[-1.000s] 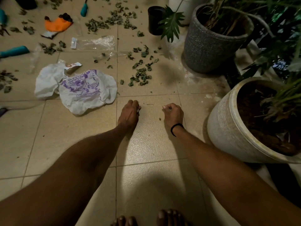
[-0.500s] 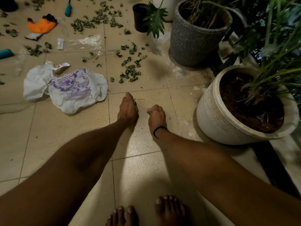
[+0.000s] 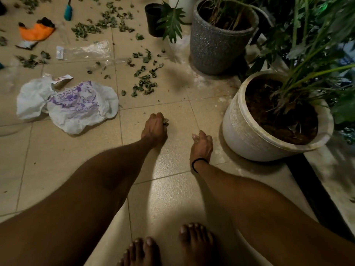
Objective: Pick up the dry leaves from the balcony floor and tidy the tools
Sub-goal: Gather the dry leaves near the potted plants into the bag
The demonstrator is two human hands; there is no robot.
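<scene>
- Two planted pots, a white ribbed ceramic one (image 3: 242,131) and a grey speckled one (image 3: 215,47), stand along the right edge of the beige tiled balcony floor (image 3: 67,162).
- Crumpled white plastic bag with purple print (image 3: 76,106) lies open-looking at the floor's left side.
- Scattered dry green leaves (image 3: 144,83) remain across the far tiles; collection judged early.
- Orange-and-black gardening glove (image 3: 36,30) and teal-handled tool (image 3: 68,11) lie untouched near the far left corner.
- Left hand (image 3: 154,127) is clenched on a few leaf scraps (image 3: 165,121).
- Right hand (image 3: 201,144) is loosely curled; contents cannot be told.
- Next move likely calls for emptying the handful into the bag.
</scene>
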